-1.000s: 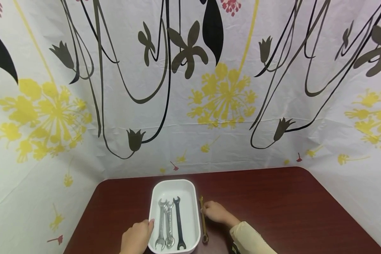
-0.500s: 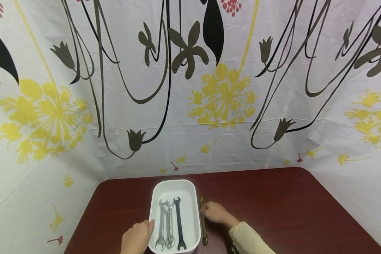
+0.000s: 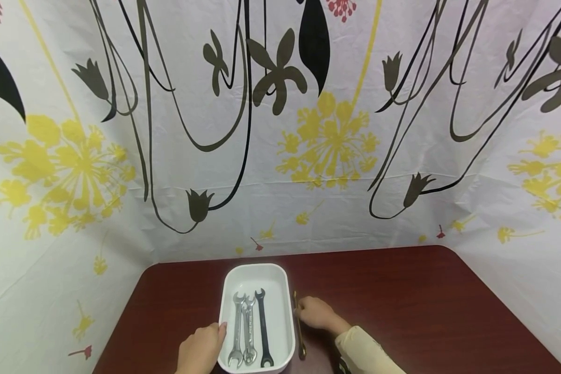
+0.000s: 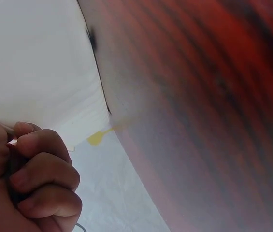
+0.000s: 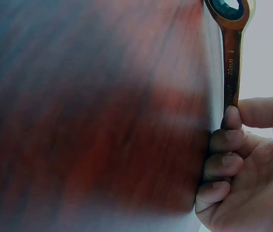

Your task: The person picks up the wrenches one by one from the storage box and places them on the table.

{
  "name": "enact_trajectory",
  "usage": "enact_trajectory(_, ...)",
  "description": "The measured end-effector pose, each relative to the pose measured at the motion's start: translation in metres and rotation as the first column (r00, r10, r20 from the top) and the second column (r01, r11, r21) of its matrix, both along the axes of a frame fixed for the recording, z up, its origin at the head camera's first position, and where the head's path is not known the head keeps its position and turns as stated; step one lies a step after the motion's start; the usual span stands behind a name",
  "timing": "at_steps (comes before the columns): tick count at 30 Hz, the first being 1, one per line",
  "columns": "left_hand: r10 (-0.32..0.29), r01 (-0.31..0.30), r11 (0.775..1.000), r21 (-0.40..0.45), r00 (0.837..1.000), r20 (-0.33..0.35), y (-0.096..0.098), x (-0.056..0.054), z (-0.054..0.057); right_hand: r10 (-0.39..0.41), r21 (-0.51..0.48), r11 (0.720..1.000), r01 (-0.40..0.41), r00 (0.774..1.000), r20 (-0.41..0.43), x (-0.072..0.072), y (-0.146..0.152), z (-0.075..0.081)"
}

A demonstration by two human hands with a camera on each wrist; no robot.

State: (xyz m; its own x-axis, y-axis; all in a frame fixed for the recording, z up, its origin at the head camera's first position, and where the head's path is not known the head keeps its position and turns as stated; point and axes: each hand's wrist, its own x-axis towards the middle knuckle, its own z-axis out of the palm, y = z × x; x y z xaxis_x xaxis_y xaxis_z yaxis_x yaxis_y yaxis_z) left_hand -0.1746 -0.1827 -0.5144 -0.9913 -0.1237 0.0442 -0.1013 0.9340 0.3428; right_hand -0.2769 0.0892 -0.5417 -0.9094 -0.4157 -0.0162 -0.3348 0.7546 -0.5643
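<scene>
A white rectangular tray [image 3: 277,293] stands on the table, holding silver wrenches [image 3: 237,330] on its left side and a black open-end wrench [image 3: 264,330] near its middle. My left hand [image 3: 201,347] grips the tray's left rim, thumb over the edge; the left wrist view shows curled fingers [image 4: 49,169] beside the white wall. Just right of the tray, my right hand [image 3: 319,314] pinches a gold-coloured combination wrench [image 3: 300,335] between thumb and fingertips. Its ring end points toward me. "10mm" is stamped on the shank [image 5: 231,65] in the right wrist view.
The dark red-brown table [image 3: 402,301] has rounded far corners and extends to the right of my right arm. A white cloth [image 3: 336,218] printed with flowers hangs behind the table and along both sides.
The gold wrench has rolled slightly in my right hand, so its ring end now looks narrower. Both hands stay in nearly the same place, and the tray has not moved.
</scene>
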Motion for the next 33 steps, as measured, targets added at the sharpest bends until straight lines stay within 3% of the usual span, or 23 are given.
enact_trajectory(24, -0.004, 0.005, 0.995, 0.095, 1.000, -0.017, -0.002, -0.001, -0.002, -0.113, 0.049, 0.993, 0.111, 0.993, 0.043, -0.002, -0.008, -0.002)
enact_trajectory(33, -0.001, 0.001, 0.996, 0.091, 1.000, 0.001, -0.002, -0.001, -0.001, -0.162, 0.188, 0.970, 0.155, 0.987, 0.023, 0.003, -0.018, 0.007)
